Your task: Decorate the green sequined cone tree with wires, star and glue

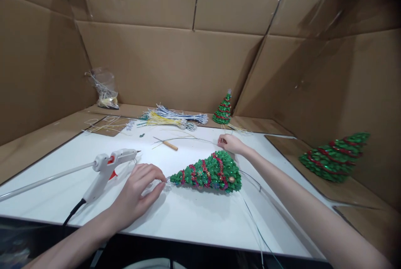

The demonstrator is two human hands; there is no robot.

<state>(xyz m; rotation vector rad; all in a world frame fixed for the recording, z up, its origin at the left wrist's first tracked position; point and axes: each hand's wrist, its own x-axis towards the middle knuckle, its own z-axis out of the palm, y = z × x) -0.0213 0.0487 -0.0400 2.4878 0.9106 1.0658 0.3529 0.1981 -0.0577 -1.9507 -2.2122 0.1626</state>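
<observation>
A small green tinsel Christmas tree [208, 173] with red garland and little baubles lies on its side on the white tabletop [188, 223]. Its tip points left, where my left hand [138, 191] pinches the clear ornament [168, 180] at the top between thumb and fingers. Beyond the tree's wide base, my right hand [231, 143] is closed, its fingertips on a thin dark wire [200, 139] that arcs away to the left. More thin wires [250, 212] trail from the base towards the front edge.
A white hot glue gun [105, 173] stands at left. Behind lie a wooden-handled awl [170, 145], bundles of yellow wires [166, 119] and white wires [184, 115], and a plastic bag [106, 91]. Other trees stand at the back [223, 110] and lie at right [336, 158]. Cardboard walls [163, 64] enclose the table.
</observation>
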